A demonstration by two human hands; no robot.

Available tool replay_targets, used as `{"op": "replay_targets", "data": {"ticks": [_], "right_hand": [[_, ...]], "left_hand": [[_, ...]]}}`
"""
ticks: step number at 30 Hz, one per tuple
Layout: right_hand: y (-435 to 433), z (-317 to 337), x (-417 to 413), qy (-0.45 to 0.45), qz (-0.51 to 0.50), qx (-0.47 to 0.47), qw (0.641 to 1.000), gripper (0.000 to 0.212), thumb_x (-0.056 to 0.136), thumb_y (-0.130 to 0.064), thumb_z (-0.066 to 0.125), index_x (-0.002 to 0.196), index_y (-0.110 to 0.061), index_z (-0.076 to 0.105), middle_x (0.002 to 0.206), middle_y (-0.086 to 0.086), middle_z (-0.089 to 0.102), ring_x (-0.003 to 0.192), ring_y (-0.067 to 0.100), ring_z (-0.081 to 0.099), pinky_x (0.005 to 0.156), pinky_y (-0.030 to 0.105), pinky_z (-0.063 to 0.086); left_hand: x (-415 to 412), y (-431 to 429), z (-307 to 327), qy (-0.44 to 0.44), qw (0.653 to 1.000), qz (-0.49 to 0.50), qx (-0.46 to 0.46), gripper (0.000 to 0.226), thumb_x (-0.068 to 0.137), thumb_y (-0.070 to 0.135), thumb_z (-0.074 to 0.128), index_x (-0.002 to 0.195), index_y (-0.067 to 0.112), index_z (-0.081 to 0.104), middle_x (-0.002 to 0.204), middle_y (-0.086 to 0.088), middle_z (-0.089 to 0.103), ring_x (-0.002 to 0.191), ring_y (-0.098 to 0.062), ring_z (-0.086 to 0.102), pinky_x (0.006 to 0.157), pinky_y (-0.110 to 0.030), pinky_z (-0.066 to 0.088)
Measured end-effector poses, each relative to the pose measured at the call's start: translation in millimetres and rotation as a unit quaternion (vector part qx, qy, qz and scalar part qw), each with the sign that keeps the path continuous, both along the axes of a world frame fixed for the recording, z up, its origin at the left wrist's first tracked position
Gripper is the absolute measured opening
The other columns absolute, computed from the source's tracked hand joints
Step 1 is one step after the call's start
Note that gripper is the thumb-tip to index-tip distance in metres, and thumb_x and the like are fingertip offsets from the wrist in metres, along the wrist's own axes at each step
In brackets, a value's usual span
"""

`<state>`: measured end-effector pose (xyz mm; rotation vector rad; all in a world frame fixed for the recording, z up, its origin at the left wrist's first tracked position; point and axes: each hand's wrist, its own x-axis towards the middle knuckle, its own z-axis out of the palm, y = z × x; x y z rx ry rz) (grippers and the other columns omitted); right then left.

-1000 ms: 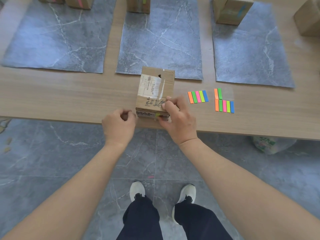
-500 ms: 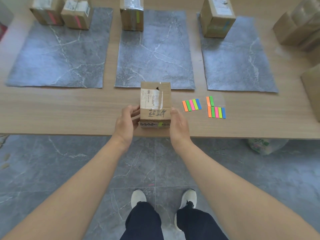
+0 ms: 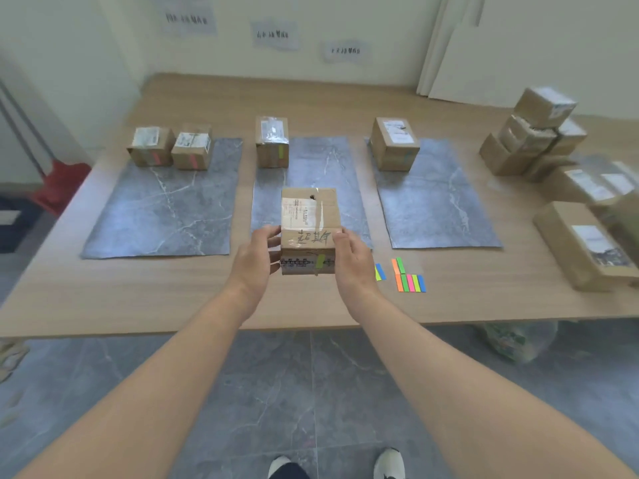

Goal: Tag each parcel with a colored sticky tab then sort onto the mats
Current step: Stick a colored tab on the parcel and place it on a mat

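Observation:
I hold a cardboard parcel (image 3: 308,229) in the air above the table's near side, in front of the middle mat (image 3: 313,181). A green sticky tab (image 3: 320,260) is stuck on its near face. My left hand (image 3: 259,257) grips its left side and my right hand (image 3: 352,259) grips its right side. Sheets of coloured sticky tabs (image 3: 409,280) lie on the table just right of my right hand. The left mat (image 3: 166,205) carries two pink-tagged parcels (image 3: 171,146), the middle mat one green-tagged parcel (image 3: 272,141), the right mat (image 3: 432,198) one blue-tagged parcel (image 3: 394,143).
A pile of untagged parcels (image 3: 532,140) stands at the table's right side, with larger boxes (image 3: 587,243) nearer the front right. A plastic bag (image 3: 515,340) lies on the floor under the table's right end. A red object (image 3: 62,188) sits on the floor at left.
The parcel has come up off the table's near edge, held from both sides. Earlier my right hand pressed the green tab onto its near face. The view has tilted up.

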<state>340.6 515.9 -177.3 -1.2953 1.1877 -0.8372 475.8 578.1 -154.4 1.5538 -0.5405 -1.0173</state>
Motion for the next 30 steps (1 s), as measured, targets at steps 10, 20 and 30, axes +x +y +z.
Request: {"op": "replay_targets", "data": {"ticks": [10,20,30], "right_hand": [[8,143,25,-0.001,-0.008,-0.083,0.997,0.048,0.085,-0.055,0.040,0.097,-0.021,0.072,0.099,0.002,0.076,0.097,0.022,0.070,0.088,0.044,0.056],[4,241,25,-0.005,-0.023,-0.129,0.991,0.045,0.089,-0.053,0.039,0.091,-0.020,0.069,0.090,0.004,0.074,0.082,0.021,0.066,0.073,0.038,0.049],[-26,254,26,-0.015,-0.018,-0.112,0.993,0.063,0.080,-0.058,0.038,0.099,-0.003,0.062,0.079,0.004,0.060,0.072,0.019,0.052,0.067,0.038,0.040]], "left_hand": [[33,6,147,-0.058,0.996,-0.021,-0.057,0.044,0.105,0.041,0.032,0.108,0.017,0.069,0.098,-0.001,0.076,0.093,-0.025,0.069,0.093,-0.040,0.054],[39,8,241,-0.090,0.989,-0.045,-0.106,0.045,0.105,0.044,0.033,0.116,0.014,0.065,0.107,-0.008,0.072,0.086,-0.028,0.068,0.077,-0.036,0.055],[45,-19,253,-0.112,0.986,-0.070,-0.100,0.052,0.104,0.047,0.028,0.116,0.017,0.068,0.105,-0.007,0.076,0.103,-0.034,0.070,0.099,-0.049,0.053]]}}
